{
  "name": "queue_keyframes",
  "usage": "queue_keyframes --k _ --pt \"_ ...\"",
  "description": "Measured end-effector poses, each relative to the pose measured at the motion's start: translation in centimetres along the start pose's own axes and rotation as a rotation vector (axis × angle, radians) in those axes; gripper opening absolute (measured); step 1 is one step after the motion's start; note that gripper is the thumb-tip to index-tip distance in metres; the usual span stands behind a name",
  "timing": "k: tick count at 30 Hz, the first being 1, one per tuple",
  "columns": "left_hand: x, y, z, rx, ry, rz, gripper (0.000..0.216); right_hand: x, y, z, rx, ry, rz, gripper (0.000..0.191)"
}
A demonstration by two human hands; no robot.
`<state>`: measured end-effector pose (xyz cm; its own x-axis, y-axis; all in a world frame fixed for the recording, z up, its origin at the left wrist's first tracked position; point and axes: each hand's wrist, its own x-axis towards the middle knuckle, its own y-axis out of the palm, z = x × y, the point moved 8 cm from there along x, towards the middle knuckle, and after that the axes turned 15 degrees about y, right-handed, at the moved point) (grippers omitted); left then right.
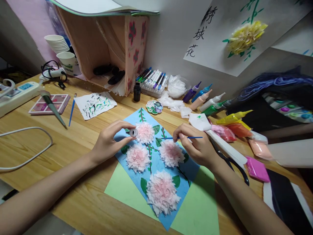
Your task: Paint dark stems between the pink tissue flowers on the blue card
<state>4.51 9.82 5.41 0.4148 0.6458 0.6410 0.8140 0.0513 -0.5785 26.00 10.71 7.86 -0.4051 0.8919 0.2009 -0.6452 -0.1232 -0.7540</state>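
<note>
wooden desk (85, 199); blue brush (168, 138) near-horizontal, tip leftward, gripped in right hand (194, 145), fingers curled; left hand (109, 140) arched, pinching small cylinder (133, 133).

Left forearm (53, 191) reaches in from lower left, bare; left hand (107, 142) in a pinch grip, index finger (122, 125) above, thumb (124, 141) below, tips apart. Right forearm (244, 195) slants in from lower right, bare; right hand (193, 147) back-up, fingers curled in a pen-style pinch. Hands well apart, roughly level.
</note>
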Motion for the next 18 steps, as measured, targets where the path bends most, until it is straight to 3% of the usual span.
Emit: queue_keyframes --k 18 --pt "-0.08 -0.10 0.06 0.003 0.003 0.001 0.024 0.07 -0.31 -0.08 0.013 0.047 -0.006 0.024"
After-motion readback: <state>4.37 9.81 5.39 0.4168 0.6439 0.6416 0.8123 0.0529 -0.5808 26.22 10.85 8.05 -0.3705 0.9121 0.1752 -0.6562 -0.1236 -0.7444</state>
